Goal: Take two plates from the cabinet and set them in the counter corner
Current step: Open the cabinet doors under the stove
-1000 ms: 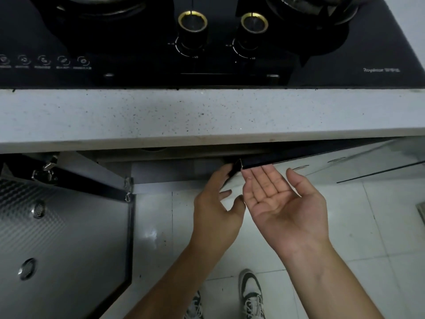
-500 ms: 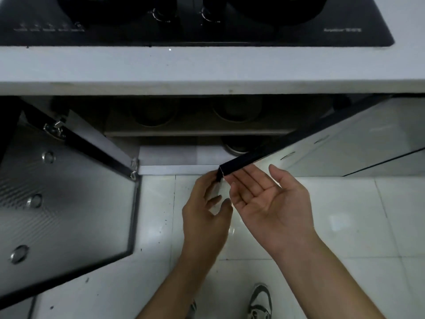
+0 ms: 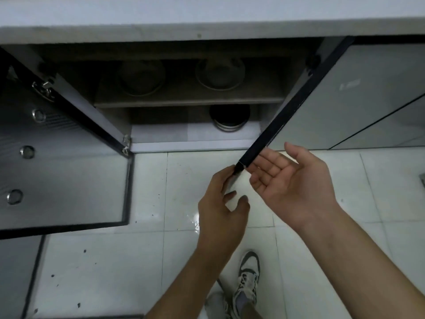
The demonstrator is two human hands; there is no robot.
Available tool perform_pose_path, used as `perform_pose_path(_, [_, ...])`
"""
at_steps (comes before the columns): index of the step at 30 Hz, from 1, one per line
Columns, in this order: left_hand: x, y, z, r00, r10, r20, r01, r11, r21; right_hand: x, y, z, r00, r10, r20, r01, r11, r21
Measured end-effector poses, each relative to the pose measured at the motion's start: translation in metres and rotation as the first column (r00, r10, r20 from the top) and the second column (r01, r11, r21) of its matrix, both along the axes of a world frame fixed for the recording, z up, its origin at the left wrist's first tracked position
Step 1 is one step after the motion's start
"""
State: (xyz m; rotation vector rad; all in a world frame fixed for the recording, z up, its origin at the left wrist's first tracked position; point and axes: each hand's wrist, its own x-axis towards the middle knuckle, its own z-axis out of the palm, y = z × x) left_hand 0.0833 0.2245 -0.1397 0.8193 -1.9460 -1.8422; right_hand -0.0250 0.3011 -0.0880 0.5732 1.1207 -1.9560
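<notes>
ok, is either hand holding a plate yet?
No. The left hand and right hand are both at the right cabinet door edge, with no plate in either.

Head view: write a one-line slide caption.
Both hands, left hand and right hand, at the black-edged glass cabinet door, round stacked dishes visible on the lower shelf.

A shelf (image 3: 188,101) is seen inside the open cabinet, and two round dishes are set on it side by side, a left dish (image 3: 141,75) and a right dish (image 3: 219,73); both are dim and whether they are plates or bowls cannot be told. Below, a stack of plates (image 3: 228,123) is set on the pale cabinet floor (image 3: 161,133), toward its right side. The white tiled floor (image 3: 103,261) is stood on by a grey and white shoe (image 3: 247,282).
</notes>
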Motion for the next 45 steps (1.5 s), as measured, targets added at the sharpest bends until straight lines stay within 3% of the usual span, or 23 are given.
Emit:
perform_pose_path(9, [0.010, 0.079, 0.005, 0.988, -0.141, 0.066, 0.141, 0.990, 0.014, -0.003, 0.093, 0.016, 0.997, 0.071, -0.004, -0.070, 0.990, 0.120])
perform_pose_path(17, [-0.010, 0.150, 0.006, 0.960, -0.248, 0.129, 0.250, 0.968, 0.002, -0.027, 0.181, 0.021, 0.980, 0.166, -0.113, -0.144, 0.973, 0.183])
perform_pose_path(30, [-0.065, 0.253, 0.016, 0.909, -0.379, 0.176, 0.382, 0.924, 0.018, -0.069, 0.288, 0.033, 0.965, 0.166, -0.204, -0.093, 0.940, 0.328])
perform_pose_path(45, [-0.073, 0.235, 0.019, 0.920, -0.298, 0.256, 0.326, 0.942, -0.076, -0.074, 0.294, 0.032, 0.909, 0.283, -0.307, -0.120, 0.882, 0.456])
